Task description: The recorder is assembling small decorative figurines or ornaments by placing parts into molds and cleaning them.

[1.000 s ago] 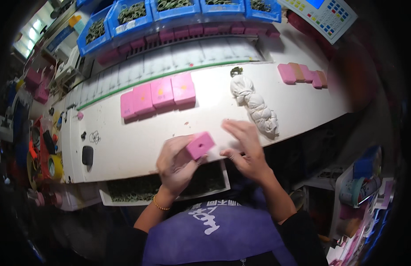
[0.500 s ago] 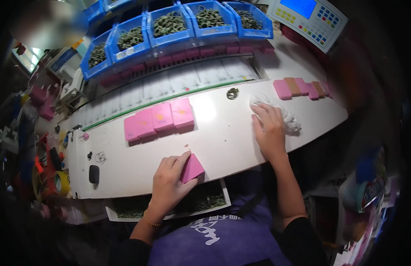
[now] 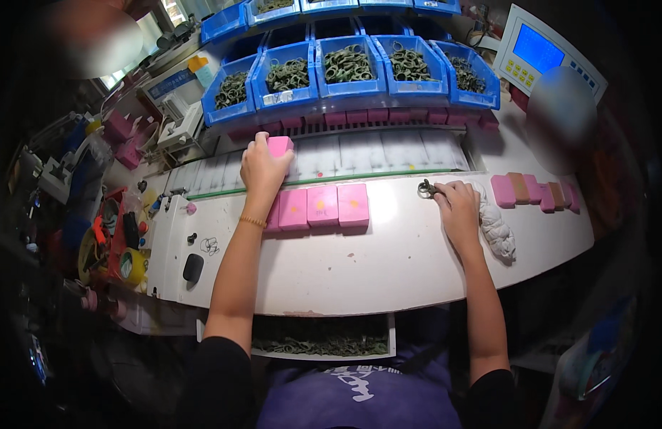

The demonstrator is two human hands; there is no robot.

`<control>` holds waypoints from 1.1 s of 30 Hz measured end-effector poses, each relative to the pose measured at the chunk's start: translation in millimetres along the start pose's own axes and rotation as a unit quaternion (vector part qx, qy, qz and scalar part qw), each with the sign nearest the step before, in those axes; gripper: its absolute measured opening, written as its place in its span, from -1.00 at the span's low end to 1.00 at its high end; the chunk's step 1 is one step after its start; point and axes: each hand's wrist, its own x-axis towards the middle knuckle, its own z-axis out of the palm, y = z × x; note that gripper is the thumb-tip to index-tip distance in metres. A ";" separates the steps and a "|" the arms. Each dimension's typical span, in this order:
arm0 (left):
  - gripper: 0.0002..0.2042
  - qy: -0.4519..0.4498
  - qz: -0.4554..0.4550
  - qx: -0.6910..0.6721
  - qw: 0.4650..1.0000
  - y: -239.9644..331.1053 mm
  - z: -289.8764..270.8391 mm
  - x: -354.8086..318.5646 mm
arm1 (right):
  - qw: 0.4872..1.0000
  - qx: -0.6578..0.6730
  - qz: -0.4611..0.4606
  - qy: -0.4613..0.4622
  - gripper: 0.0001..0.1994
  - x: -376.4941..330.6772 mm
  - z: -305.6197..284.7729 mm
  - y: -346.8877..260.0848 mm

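Note:
At the far side of the row, my left hand [image 3: 265, 170] is closed around a pink block [image 3: 279, 146], held over the pale panel behind the green strip. A row of similar pink blocks [image 3: 322, 205] lies on the white table just in front, its left end partly hidden by my left wrist. My right hand [image 3: 459, 214] reaches in from the right. Its fingertips pinch a small clump of dark rings [image 3: 425, 189] at the table top. Beside that hand rests a crumpled white cloth [image 3: 501, 236].
Blue bins [image 3: 345, 68] of dark rings stand along the back. More pink and brown blocks [image 3: 534, 191] lie at the right, below a control panel [image 3: 549, 53]. A dark oval object [image 3: 193, 267] sits at the left. An open drawer [image 3: 324, 339] of dark pieces juts out in front.
My left hand has carried its pink block from the near edge to behind the row. My right hand has left the white cloth and taken hold of the dark rings. The view has shifted.

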 end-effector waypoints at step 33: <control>-0.67 -0.382 -0.091 -0.722 0.570 77.2 -76.5 -236.8 | 0.708 0.638 0.234 -0.192 -0.89 -115.0 -67.7 -159.9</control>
